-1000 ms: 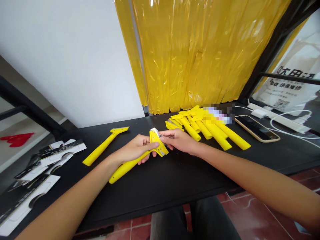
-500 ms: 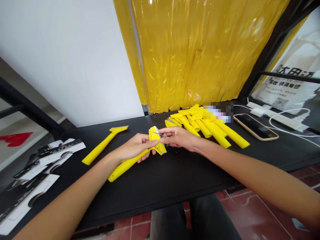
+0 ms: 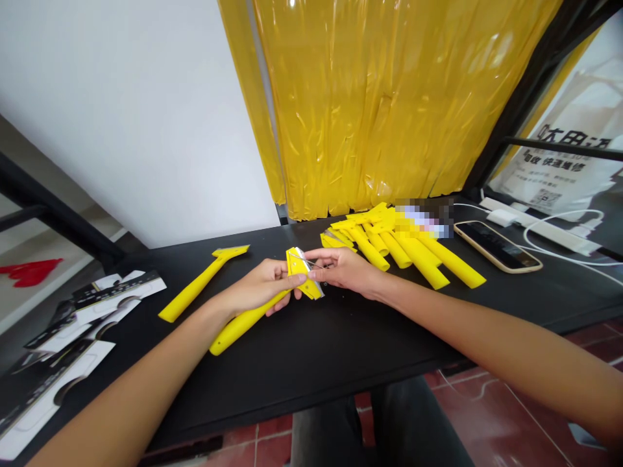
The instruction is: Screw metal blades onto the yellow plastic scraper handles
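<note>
My left hand [image 3: 265, 285] is closed around a yellow scraper [image 3: 243, 324] just below its head, the thumb pressed on the head. The handle slants toward the front left, and a metal blade edge shows along the far right side of the head. In my right hand [image 3: 343, 269], fingers pinch a thin metal rod [image 3: 300, 259] that looks like a hex key. Its tip lies over the small holes or screws in the scraper head, and the rest is hidden by fingers. Another yellow scraper [image 3: 197, 285] lies on the black table [image 3: 311, 363] to the left.
Several yellow scrapers [image 3: 413, 253] are heaped at the back right, beside a phone [image 3: 499, 246] and a white power strip [image 3: 540, 227] with cables. Printed cards [image 3: 82, 363] lie at the left. Yellow plastic strips [image 3: 389, 110] hang behind the table.
The scraper head has turned slightly in my left hand, showing more of the metal blade edge. My right hand has shifted slightly left with the rod across the head.
</note>
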Action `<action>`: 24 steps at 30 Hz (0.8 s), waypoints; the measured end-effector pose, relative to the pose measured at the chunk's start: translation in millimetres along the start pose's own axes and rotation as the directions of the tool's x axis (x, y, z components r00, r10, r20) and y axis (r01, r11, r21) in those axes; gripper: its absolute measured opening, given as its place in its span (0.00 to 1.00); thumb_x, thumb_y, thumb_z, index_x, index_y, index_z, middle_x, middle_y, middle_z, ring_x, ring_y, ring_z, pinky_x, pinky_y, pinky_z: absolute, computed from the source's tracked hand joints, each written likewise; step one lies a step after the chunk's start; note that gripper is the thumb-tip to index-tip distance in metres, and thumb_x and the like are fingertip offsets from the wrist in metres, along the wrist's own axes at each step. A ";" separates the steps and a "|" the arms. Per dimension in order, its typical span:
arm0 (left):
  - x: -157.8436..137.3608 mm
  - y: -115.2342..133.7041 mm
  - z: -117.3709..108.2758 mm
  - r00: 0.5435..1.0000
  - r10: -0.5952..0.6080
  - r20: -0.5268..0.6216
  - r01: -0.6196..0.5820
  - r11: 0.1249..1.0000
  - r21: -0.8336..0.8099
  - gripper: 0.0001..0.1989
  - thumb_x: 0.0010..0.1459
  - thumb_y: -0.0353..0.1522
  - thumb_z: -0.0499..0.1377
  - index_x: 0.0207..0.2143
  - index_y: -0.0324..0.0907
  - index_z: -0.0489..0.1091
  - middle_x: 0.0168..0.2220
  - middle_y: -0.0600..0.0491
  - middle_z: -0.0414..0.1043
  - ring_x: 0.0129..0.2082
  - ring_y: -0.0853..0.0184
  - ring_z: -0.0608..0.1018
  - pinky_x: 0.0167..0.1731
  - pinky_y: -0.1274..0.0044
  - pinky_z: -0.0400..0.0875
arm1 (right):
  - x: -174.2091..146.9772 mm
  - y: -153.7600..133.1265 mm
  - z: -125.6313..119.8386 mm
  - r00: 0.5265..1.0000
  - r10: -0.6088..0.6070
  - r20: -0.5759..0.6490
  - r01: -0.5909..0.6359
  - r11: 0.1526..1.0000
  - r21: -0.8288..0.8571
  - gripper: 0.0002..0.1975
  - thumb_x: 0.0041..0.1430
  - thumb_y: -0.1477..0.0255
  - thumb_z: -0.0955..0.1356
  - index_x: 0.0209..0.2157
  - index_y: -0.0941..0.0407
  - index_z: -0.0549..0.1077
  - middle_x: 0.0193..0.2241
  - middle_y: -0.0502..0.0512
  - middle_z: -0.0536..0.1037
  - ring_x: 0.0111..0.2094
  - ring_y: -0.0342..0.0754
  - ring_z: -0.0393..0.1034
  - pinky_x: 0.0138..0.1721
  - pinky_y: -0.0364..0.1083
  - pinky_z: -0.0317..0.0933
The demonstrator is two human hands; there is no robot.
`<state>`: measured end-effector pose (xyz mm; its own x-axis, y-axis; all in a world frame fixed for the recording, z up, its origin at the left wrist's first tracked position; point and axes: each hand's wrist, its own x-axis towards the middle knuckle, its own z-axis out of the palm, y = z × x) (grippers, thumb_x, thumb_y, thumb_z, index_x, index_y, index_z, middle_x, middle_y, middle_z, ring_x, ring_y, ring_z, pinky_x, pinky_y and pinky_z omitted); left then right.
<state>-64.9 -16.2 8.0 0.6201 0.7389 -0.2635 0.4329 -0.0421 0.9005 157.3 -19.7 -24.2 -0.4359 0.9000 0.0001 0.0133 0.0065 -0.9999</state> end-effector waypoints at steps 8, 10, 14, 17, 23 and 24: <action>-1.4 6.5 1.5 1.000 -0.011 0.016 0.011 1.000 -0.009 0.21 0.64 0.47 0.58 0.32 0.38 0.72 0.16 0.57 0.68 0.13 0.72 0.69 0.15 0.81 0.64 | -0.5 -0.4 1.3 0.999 -0.007 -0.044 0.007 1.000 -0.002 0.18 0.55 0.65 0.74 0.47 0.54 0.78 0.27 0.46 0.72 0.20 0.37 0.52 0.20 0.41 0.44; -1.7 8.2 2.0 1.000 -0.008 0.014 0.009 0.999 -0.034 0.18 0.64 0.45 0.58 0.33 0.38 0.72 0.17 0.57 0.68 0.13 0.73 0.69 0.15 0.81 0.64 | -1.7 -1.9 1.0 0.997 -0.031 -0.076 0.030 0.999 -0.021 0.16 0.57 0.60 0.72 0.42 0.55 0.80 0.26 0.47 0.73 0.19 0.36 0.49 0.19 0.42 0.42; -2.1 8.3 2.3 1.000 0.017 0.020 -0.016 0.998 -0.061 0.17 0.65 0.43 0.58 0.33 0.38 0.72 0.18 0.56 0.69 0.14 0.73 0.69 0.15 0.82 0.63 | -3.1 -4.2 1.1 0.995 -0.031 -0.096 0.027 0.999 -0.044 0.18 0.53 0.58 0.74 0.40 0.56 0.81 0.25 0.47 0.73 0.19 0.36 0.48 0.20 0.42 0.41; -2.3 8.2 2.5 0.999 0.026 0.027 -0.025 0.999 -0.041 0.17 0.65 0.43 0.58 0.32 0.38 0.71 0.18 0.56 0.69 0.14 0.73 0.69 0.16 0.81 0.63 | -2.9 -4.5 1.5 0.996 0.014 -0.086 -0.019 0.998 -0.057 0.20 0.49 0.59 0.76 0.41 0.56 0.81 0.21 0.44 0.69 0.20 0.37 0.47 0.21 0.42 0.41; -2.6 8.8 1.6 0.999 0.017 -0.027 -0.017 1.000 -0.014 0.17 0.65 0.43 0.58 0.32 0.38 0.70 0.18 0.56 0.69 0.14 0.73 0.69 0.16 0.81 0.63 | -2.0 -6.1 -1.6 0.999 0.016 -0.048 -0.020 0.996 -0.089 0.17 0.51 0.61 0.75 0.41 0.56 0.81 0.21 0.43 0.69 0.19 0.36 0.49 0.21 0.41 0.42; -2.6 8.7 1.3 0.999 0.021 -0.029 -0.021 1.000 -0.018 0.16 0.65 0.43 0.58 0.33 0.38 0.70 0.18 0.56 0.69 0.14 0.73 0.69 0.16 0.81 0.63 | -1.8 -6.6 -1.9 0.999 0.015 -0.050 -0.020 0.996 -0.090 0.16 0.51 0.63 0.75 0.41 0.56 0.81 0.22 0.44 0.70 0.20 0.36 0.51 0.22 0.41 0.44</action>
<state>-61.9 -19.3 16.1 0.6100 0.7568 -0.2349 0.4076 -0.0454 0.9120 159.7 -20.5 -17.5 -0.3902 0.9206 -0.0147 0.1029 0.0278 -0.9943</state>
